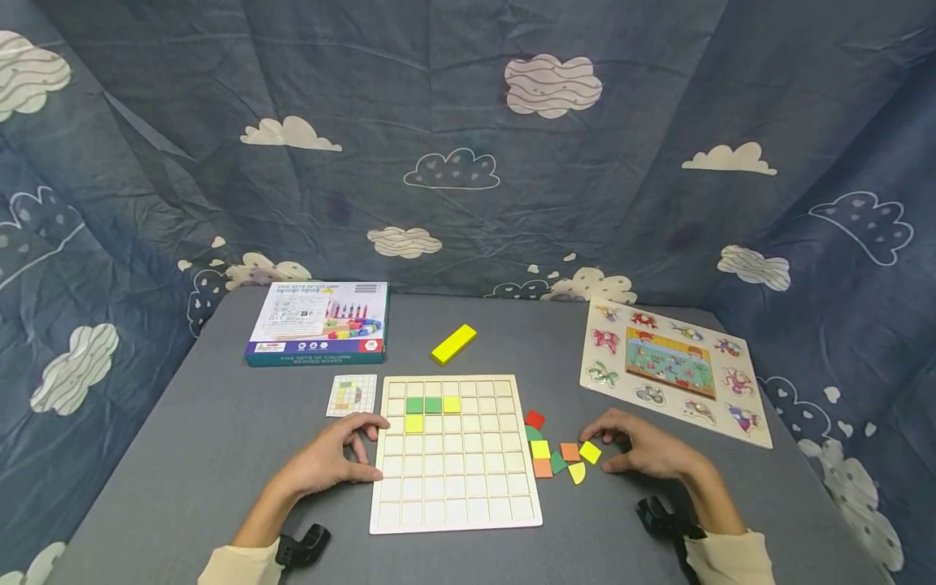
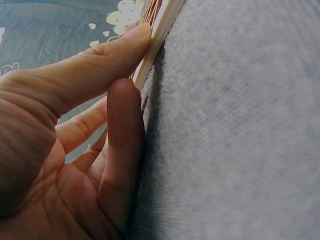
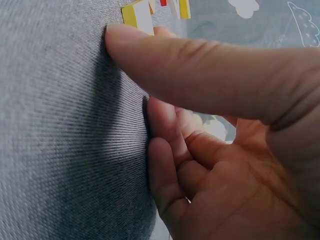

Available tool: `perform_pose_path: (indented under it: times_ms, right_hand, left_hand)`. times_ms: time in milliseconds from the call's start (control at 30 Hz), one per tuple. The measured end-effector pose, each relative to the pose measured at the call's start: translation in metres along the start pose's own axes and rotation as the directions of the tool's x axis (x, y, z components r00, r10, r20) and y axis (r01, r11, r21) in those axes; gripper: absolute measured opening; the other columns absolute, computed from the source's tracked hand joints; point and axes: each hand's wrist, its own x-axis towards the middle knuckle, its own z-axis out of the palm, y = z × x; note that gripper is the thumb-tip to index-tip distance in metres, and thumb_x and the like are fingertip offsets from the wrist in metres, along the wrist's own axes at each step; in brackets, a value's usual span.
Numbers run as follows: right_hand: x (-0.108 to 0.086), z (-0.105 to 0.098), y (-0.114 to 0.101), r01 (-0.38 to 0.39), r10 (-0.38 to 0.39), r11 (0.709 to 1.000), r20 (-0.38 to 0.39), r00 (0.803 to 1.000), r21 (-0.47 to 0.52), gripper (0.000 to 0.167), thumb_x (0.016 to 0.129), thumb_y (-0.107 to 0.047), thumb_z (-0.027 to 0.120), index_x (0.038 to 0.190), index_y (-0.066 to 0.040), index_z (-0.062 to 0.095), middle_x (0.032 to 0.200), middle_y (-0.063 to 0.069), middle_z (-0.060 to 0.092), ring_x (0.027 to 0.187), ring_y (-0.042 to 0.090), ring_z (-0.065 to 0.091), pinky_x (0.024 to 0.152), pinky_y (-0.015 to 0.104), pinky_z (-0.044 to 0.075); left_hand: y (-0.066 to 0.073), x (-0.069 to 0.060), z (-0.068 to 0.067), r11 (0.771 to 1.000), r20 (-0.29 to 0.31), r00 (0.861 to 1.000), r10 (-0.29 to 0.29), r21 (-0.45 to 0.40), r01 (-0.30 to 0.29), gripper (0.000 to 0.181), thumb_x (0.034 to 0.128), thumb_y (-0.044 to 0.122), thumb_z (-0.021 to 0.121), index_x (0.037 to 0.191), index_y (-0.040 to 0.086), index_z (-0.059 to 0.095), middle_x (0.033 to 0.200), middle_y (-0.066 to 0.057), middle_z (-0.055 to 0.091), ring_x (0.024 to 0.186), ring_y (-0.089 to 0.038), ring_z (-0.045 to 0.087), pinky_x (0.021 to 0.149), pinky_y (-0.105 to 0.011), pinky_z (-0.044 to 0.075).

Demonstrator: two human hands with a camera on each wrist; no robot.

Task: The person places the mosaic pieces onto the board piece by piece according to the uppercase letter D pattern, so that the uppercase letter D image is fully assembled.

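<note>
Yellow square tile (image 1: 590,452) lies outside the right edge of the grid board (image 1: 455,488), beside the right hand (image 1: 647,447), thumb and forefinger spread. Left hand (image 1: 329,457), fingers spread, touches the left edge; uneven pressure could skew the board. Misjudged closing could displace the adjacent orange tile (image 1: 569,452).

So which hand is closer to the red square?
Right. The right hand is to the red square's right; the left hand is across the board, at its left edge.

A grey fabric-covered table (image 1: 183,463) is carrying a column-bead box (image 1: 318,321), a yellow block (image 1: 453,344), a pattern card (image 1: 353,396), a gridded wooden board (image 1: 455,465), loose coloured tiles (image 1: 539,450) and a sea-creature puzzle board (image 1: 674,405).
</note>
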Motion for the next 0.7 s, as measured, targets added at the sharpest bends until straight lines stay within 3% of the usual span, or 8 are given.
perform_pose_path:
  times_ms: [700]
  right_hand:
    - [0.0031, 0.0039, -0.0036, -0.025, 0.022, 0.995, -0.032, 0.999, -0.102, 0.031, 0.081, -0.01, 0.082, 0.107, -0.009, 0.066, 0.108, 0.004, 0.056, 0.094, 0.013, 0.051, 0.084, 0.026, 0.045]
  left_hand:
    - [0.0006, 0.0, -0.0012, 1.0, -0.001, 1.0, -0.001, -0.006, 0.001, 0.064, 0.0755, 0.011, 0.087, 0.131, 0.002, 0.056, 0.107, -0.012, 0.055, 0.071, -0.013, 0.059, 0.077, -0.026, 0.045]
